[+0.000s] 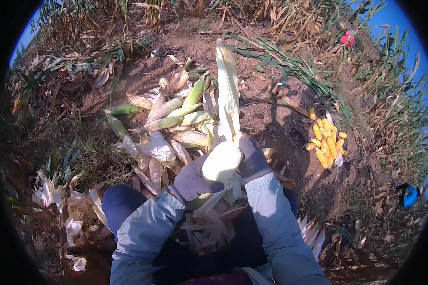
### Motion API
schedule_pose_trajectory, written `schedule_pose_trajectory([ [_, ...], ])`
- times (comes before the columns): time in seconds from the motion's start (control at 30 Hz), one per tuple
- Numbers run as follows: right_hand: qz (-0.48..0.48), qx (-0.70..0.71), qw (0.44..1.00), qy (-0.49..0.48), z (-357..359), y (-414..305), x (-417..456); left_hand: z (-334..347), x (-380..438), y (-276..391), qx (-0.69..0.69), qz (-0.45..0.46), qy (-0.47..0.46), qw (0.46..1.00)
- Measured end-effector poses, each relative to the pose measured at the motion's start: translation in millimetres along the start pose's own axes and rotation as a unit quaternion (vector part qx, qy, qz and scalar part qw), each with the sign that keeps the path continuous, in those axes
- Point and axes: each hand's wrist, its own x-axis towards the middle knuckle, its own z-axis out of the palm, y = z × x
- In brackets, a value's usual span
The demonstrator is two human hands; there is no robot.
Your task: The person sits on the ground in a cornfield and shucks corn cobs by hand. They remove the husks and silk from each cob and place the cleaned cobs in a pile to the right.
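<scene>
My left hand (196,180), in a grey knit glove, is wrapped around the lower side of a maize ear in pale husk (221,162). On its other side my right hand (252,158), gloved alike, grips it near the base of a long pale husk piece (228,89) that stands up away from me. Strips of peeled husk hang below the hands. The ear's kernels are hidden. Just beyond my hands lies a heap of unhusked maize ears (178,114), some green and some dry and pale.
Husked yellow maize ears (328,140) lie piled on the soil at the right. Loose husks (75,228) are strewn at the left, and cut green stalks (292,64) lie beyond. Standing maize (146,14) rings the spot. A red object (347,39) and a blue one (410,196) show far right.
</scene>
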Motion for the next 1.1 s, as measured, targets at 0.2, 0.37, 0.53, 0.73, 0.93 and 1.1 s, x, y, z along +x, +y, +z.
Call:
schedule_pose_trajectory([
  [0.2, 0.034, -0.065, 0.997, 0.028, 12.2, 15.1, 9.9, 29.5, -2.3, -23.8, -0.006, 0.016, 0.044, 0.999],
  [0.37, -0.064, -0.234, 0.968, 0.067, 15.1, 25.6, 11.0, 31.5, -2.5, -64.5, 0.074, -0.029, 0.09, 0.993],
  [0.53, -0.008, -0.262, 0.958, 0.116, 24.6, 9.8, -3.8, 39.6, 0.7, -76.5, 0.016, -0.018, 0.14, 0.99],
  [0.73, -0.015, -0.308, 0.939, 0.151, 19.1, 0.1, -9.0, 34.0, 13.3, -94.2, 0.208, 0.005, 0.172, 0.963],
  [0.93, -0.123, -0.31, 0.927, 0.172, 15.6, 16.4, -3.9, -5.3, 19.6, -92.9, 0.208, -0.001, 0.076, 0.975],
  [1.1, -0.116, -0.305, 0.915, 0.236, 21.0, 14.3, -1.9, 17.5, 10.4, -75.9, 0.126, 0.022, 0.093, 0.987],
])
